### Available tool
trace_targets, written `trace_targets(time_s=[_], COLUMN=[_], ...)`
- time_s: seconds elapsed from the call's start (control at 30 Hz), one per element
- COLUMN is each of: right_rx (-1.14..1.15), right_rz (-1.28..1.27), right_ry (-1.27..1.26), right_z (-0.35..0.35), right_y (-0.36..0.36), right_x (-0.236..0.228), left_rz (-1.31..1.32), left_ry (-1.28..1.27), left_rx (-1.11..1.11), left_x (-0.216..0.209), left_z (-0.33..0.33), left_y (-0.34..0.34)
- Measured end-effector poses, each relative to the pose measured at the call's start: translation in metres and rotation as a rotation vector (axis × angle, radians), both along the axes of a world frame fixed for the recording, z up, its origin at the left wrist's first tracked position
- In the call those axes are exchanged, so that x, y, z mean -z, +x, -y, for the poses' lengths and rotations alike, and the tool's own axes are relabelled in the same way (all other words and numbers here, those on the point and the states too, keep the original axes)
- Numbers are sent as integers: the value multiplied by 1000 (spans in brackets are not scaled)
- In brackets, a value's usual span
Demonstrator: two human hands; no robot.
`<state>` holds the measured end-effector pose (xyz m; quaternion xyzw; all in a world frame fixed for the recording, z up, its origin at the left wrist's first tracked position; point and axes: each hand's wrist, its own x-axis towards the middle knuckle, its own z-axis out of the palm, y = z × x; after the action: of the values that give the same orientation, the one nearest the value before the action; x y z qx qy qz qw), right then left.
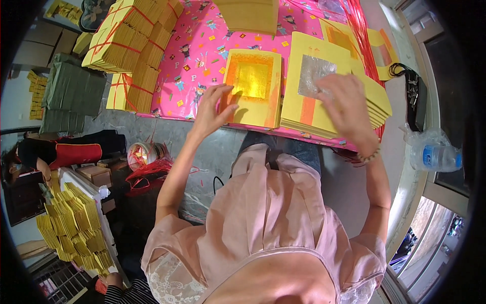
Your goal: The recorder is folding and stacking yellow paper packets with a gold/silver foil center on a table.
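A stack of yellow paper sheets (276, 119) lies near the table's front edge. Its top sheet has a shiny gold foil square (252, 80) framed in orange. My left hand (215, 109) is at that stack's left edge, fingers bent and thumb apart, with nothing visible between them. To the right is a thicker stack of yellow paper (298, 104), topped by a silver foil square (310, 75) with an orange strip below it. My right hand (349, 104) is over this stack, fingers loosely bent and apart at the silver square's right side. Whether the fingertips press on the foil is unclear.
Red-tied yellow paper bundles (114, 45) stand at the table's left on a pink patterned cover (174, 66). Red strings (357, 30) hang at the right. A water bottle (440, 158) is at far right; a bucket (144, 154) stands on the floor. People work at left beside yellow bundles (73, 223).
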<state>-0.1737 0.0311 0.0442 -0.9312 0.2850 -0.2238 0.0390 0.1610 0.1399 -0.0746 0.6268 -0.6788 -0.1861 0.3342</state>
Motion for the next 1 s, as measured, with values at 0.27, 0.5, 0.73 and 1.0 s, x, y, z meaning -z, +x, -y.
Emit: trace_targets(time_s=[0.27, 0.5, 0.73, 1.0], right_rx=[-124, -77, -120, -75], right_rz=[-385, -412, -125, -35], right_ry=[24, -74, -35, 145], right_z=[-63, -61, -80, -82], right_y=[88, 85, 89, 125], right_x=[30, 52, 60, 122], left_rz=[-147, -2, -42, -125], left_ry=[119, -36, 88, 165], left_rx=[-82, -205, -124, -90], left_x=[27, 6, 17, 21], left_z=[-19, -19, -23, -42], left_y=[-19, -34, -26, -9])
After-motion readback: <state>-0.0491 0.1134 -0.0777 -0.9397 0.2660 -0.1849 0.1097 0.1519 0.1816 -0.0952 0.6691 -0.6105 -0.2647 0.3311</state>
